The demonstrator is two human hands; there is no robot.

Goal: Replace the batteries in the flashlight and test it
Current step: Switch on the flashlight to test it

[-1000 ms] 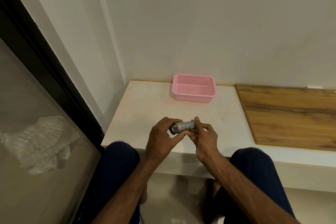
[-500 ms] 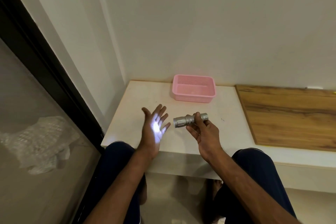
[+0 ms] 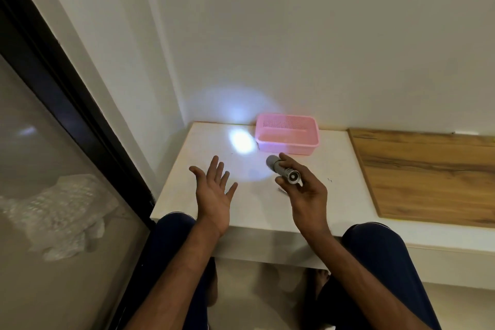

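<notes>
My right hand point(image 3: 302, 194) grips a small silver flashlight point(image 3: 283, 170) above the white ledge point(image 3: 257, 209). The flashlight is lit, its head pointing away and to the left. A bright beam spot point(image 3: 241, 140) falls on the ledge beside the pink basket and spreads up the wall behind. My left hand point(image 3: 214, 191) hovers to the left of the flashlight, palm up, fingers spread, holding nothing. No batteries are visible.
A pink plastic basket point(image 3: 286, 138) stands at the back of the ledge against the wall. A wooden board point(image 3: 428, 171) covers the ledge to the right. A dark-framed glass door point(image 3: 53, 142) runs along the left. My knees sit under the ledge's front edge.
Both hands held the flashlight a second ago. The left hand let go and opened; the beam first lit its palm, then the flashlight turned away and the spot moved onto the ledge and wall.
</notes>
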